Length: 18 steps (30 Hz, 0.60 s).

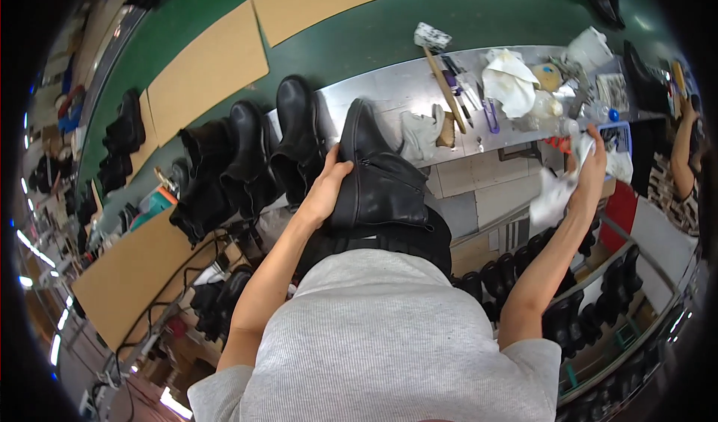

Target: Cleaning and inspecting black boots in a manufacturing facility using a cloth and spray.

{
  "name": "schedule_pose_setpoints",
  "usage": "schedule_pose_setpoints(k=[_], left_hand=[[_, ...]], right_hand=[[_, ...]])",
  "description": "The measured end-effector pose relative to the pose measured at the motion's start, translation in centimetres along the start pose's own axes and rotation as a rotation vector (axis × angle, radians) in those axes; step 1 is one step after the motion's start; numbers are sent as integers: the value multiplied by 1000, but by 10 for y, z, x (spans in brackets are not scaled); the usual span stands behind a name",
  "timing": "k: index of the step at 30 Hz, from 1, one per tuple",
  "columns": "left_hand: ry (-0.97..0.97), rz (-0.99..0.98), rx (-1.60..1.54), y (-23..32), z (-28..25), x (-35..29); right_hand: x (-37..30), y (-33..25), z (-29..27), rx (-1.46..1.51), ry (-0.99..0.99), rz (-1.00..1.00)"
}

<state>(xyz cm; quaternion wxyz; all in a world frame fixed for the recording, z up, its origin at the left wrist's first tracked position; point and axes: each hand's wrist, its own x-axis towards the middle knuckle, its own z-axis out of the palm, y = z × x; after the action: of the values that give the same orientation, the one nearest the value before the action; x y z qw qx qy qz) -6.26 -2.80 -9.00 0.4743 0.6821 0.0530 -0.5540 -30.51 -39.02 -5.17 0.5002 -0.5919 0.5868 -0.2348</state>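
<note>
My left hand (pixel 327 188) is closed on the sole edge of a black ankle boot (pixel 384 181). The boot lies on its side at my lap, against the near edge of the metal bench strip (pixel 374 85), with its toe pointing away from me. Out to the right, my right hand (pixel 591 160) pinches a white cloth (pixel 552 195), which hangs down and is smeared by motion. Close to that hand are clear plastic bottles (pixel 557 125) and a blue basket (pixel 618 141). More black boots (pixel 298 126) stand left of the held one.
A brush with a wooden handle (pixel 446 89), pens (pixel 465 93), a purple clip-like tool (pixel 491 115) and crumpled white cloth (pixel 510 81) lie on the bench. Cardboard sheets (pixel 209 66) cover part of the green belt (pixel 336 61). A rack of black boots (pixel 576 313) stands lower right; another person's arm (pixel 681 156) shows far right.
</note>
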Motion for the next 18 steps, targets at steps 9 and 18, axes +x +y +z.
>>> schedule_pose_setpoints(k=[9,18], left_hand=[[61,18,233,2,3,-6],[65,-18,325,0,-2,-4]], right_hand=[[-165,-28,181,-100,-1342,-82],[-180,-12,190,-191,-1184,7]])
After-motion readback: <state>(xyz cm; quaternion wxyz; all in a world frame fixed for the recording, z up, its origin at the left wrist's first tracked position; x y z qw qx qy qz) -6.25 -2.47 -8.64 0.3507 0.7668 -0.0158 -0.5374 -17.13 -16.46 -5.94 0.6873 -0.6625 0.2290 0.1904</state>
